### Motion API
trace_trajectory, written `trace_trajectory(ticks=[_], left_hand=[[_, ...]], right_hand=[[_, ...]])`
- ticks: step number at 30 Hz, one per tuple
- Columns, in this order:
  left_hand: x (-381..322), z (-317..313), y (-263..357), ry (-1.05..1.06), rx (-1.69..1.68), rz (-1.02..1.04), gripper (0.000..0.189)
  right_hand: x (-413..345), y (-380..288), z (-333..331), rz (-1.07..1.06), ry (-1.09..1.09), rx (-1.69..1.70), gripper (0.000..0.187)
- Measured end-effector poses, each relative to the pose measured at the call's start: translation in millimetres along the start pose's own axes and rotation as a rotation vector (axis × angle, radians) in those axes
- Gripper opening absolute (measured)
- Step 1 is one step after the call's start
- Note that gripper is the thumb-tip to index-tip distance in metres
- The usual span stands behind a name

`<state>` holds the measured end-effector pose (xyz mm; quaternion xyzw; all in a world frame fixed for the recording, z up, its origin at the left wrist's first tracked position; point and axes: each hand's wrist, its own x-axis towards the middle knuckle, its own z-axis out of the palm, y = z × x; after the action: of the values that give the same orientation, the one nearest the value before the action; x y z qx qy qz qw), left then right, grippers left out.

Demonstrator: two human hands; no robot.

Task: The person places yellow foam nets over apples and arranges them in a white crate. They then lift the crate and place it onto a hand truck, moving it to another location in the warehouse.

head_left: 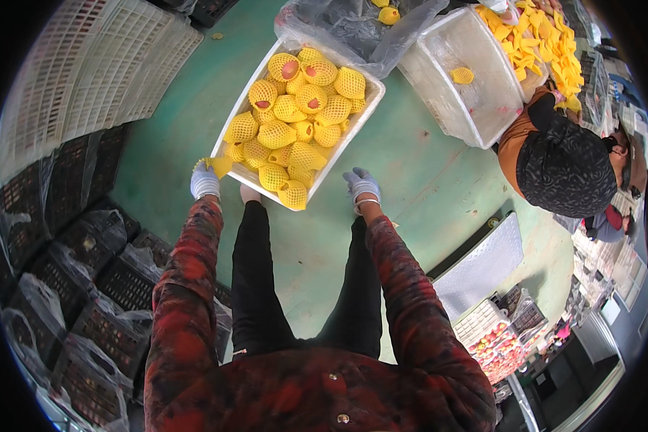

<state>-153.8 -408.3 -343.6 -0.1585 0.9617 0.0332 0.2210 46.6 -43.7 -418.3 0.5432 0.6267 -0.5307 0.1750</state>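
A white foam crate (350, 139) before me is heaped with fruit in yellow foam nets (277, 134); red skin shows through several openings. My left hand (204, 181), in a pale glove, grips a yellow foam net (220, 164) at the crate's lower left edge; whether fruit is inside it cannot be told. Right of the crate, my right hand (363, 186), also gloved, is held over the green floor with its fingers slightly bent and nothing visible in it.
A second foam crate (467, 102) holds one netted fruit. Beside it a person in a dark patterned head covering (567, 156) bends near piled yellow nets (540, 40). White plastic crates (86, 65) and black crates (102, 329) stand at left. A metal platform (478, 264) lies at right.
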Motion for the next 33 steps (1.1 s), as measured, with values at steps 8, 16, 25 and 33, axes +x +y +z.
trace_trajectory(ticks=[8, 16, 25, 33], left_hand=[[134, 30, 58, -0.190, 0.068, 0.277, 0.064], [178, 68, 51, -0.158, -0.032, 0.369, 0.068], [201, 73, 55, -0.345, -0.081, 0.344, 0.060], [208, 44, 120, -0.283, 0.338, 0.720, 0.047]], right_hand=[[63, -75, 69, 0.172, 0.204, -0.180, 0.050], [63, -58, 54, -0.031, 0.095, -0.229, 0.040], [63, -66, 57, 0.131, 0.073, -0.246, 0.036], [39, -61, 84, 0.339, 0.192, -0.204, 0.037]])
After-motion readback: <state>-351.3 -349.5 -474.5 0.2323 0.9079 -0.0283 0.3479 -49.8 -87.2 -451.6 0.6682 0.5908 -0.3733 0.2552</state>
